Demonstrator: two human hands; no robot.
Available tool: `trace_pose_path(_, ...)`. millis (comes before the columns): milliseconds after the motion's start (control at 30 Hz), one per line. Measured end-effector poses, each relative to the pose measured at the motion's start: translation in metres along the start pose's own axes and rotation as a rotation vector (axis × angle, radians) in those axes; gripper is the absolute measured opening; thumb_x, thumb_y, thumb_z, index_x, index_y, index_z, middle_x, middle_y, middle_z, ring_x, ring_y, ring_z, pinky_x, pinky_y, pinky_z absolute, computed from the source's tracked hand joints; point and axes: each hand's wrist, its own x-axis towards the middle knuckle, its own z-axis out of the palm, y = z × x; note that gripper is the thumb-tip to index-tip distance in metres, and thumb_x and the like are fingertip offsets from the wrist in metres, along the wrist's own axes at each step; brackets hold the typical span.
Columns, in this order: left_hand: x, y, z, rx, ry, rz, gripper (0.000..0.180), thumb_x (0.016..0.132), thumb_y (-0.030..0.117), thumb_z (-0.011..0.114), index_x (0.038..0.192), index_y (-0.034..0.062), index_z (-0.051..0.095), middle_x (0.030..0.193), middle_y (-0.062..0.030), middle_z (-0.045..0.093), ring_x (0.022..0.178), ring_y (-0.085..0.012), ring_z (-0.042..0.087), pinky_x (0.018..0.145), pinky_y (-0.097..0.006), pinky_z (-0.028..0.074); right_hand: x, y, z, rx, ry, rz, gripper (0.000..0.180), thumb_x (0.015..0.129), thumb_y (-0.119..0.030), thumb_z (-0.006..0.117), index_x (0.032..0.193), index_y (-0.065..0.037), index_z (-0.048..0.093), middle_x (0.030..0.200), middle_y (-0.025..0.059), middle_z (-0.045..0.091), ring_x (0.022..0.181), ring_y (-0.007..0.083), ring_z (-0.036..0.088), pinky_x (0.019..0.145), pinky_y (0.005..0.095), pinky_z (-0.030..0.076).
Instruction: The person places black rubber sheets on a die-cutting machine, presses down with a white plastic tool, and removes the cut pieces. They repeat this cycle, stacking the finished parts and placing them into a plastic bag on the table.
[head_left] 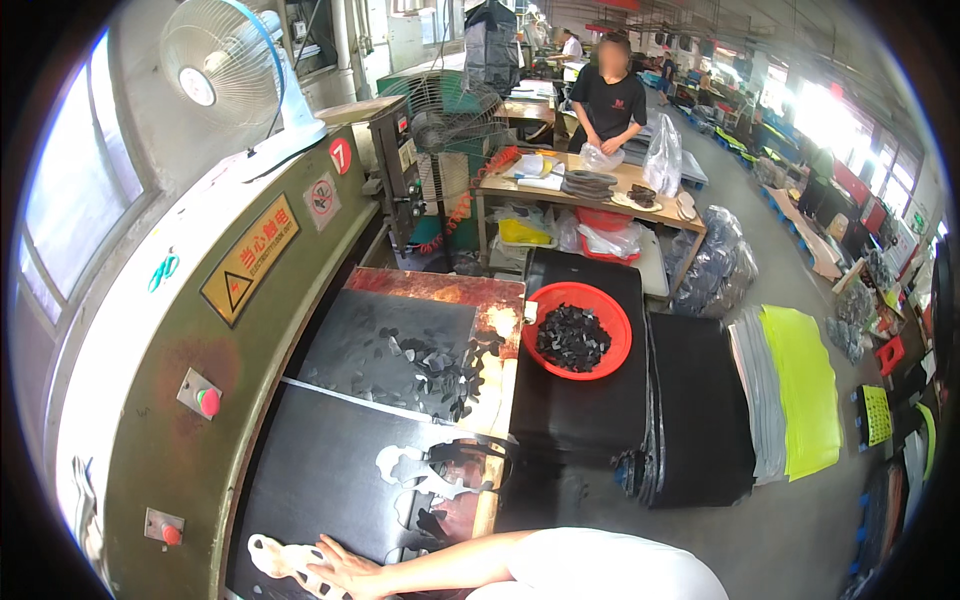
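My right hand (348, 574) reaches in from the lower edge, its fingers spread over a pale, wavy-edged piece with rounded holes (268, 556). Part of that piece is hidden under the hand and past the lower edge, and I cannot tell its exact kind. Beneath it lies a sheet of black material (330, 470) on the machine's bed. Small dark cut pieces (430, 365) are scattered on the black sheet farther up. Close to my forearm are ragged black scraps (440, 485) with cut-out gaps. My left hand is out of view.
A green press machine (150, 430) with red buttons runs along the left, a fan (225, 70) on top. A red basin (622, 335) holds dark cut pieces. Black sheets (700, 410) and yellow-green sheets (800, 390) lie right. A person (608, 95) stands behind a table (490, 184).
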Motion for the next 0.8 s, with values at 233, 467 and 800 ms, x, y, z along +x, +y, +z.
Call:
trace_pose_path(233, 0.0015, 0.0041, -0.0043, -0.002, -0.064, -0.033, 0.038, 0.093, 0.032, 0.056, 0.121, 0.0066, 0.06, 0.119, -0.0179, 0.058, 0.108, -0.0364, 0.053, 0.093, -0.048, 0.043, -0.0018, -0.0029, -0.0037, 0.061, 0.008, 0.001, 0.117, 0.056, -0.019, 0.079, 0.149, -0.005, 0.009, 0.146, 0.0398, -0.001, 0.139, 0.053, -0.006, 0.116, 0.05, 0.016)
trace_pose_path(467, 0.0021, 0.0033, -0.0018, 0.022, -0.084, -0.026, 0.039, 0.093, 0.032, 0.055, 0.121, 0.0058, 0.059, 0.119, -0.0174, 0.058, 0.108, -0.0366, 0.053, 0.094, -0.048, 0.043, -0.0002, -0.0003, -0.0016, 0.04, 0.016, -0.009, 0.12, 0.057, -0.017, 0.078, 0.15, -0.007, 0.004, 0.146, 0.0395, -0.003, 0.139, 0.0533, -0.006, 0.115, 0.0519, 0.016)
trace_pose_path(800, 0.0018, 0.0033, -0.0011, 0.056, -0.046, 0.027, 0.038, 0.094, 0.032, 0.054, 0.122, 0.007, 0.058, 0.118, -0.0166, 0.058, 0.107, -0.0356, 0.054, 0.093, -0.048, 0.043, -0.0006, 0.0008, 0.005, 0.041, 0.086, -0.012, 0.119, 0.056, -0.016, 0.078, 0.15, -0.007, 0.007, 0.146, 0.0403, 0.001, 0.139, 0.0543, -0.003, 0.114, 0.0517, 0.019)
